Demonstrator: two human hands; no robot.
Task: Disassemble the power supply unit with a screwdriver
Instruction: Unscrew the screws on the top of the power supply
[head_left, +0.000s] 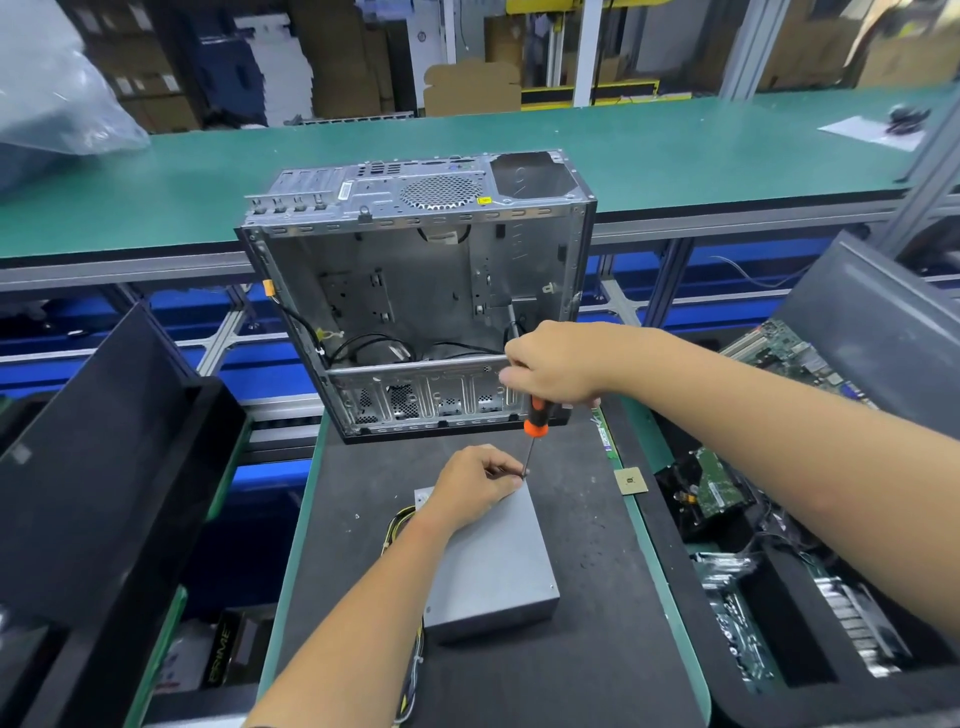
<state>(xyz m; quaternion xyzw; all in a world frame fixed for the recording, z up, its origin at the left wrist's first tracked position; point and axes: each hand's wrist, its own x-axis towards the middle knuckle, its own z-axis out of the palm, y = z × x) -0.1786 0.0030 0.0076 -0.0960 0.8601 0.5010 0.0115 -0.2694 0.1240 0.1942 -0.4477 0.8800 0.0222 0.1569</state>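
- The power supply (496, 566), a plain grey metal box, lies flat on the dark mat of my bench (597, 597), just in front of me.
- A bundle of yellow and black wires (402, 525) comes out of the left side of the power supply and trails down along that side towards me.
- My left hand (475, 488) rests on the far end of the power supply, fingers curled, with the fingertips pinched at the screwdriver tip on the far right corner; I cannot tell whether they hold a screw there.
- My right hand (553, 366) is above that corner, wrapped around the top of the screwdriver (534, 423), which has an orange and black handle.
- The screwdriver stands nearly upright, its thin shaft running down to the far right corner of the power supply, where the tip meets the metal beside my left fingertips.
- Beyond the power supply stands an open computer case (415, 291), stripped inside except for a few black cables at the bottom.
- To the right of the power supply, a small square chip (630, 480) lies at the edge of the mat.
- Further right of the power supply, dark bins (779, 670) hold green circuit boards and other parts.
- To the left of the power supply is another dark bin (104, 467).
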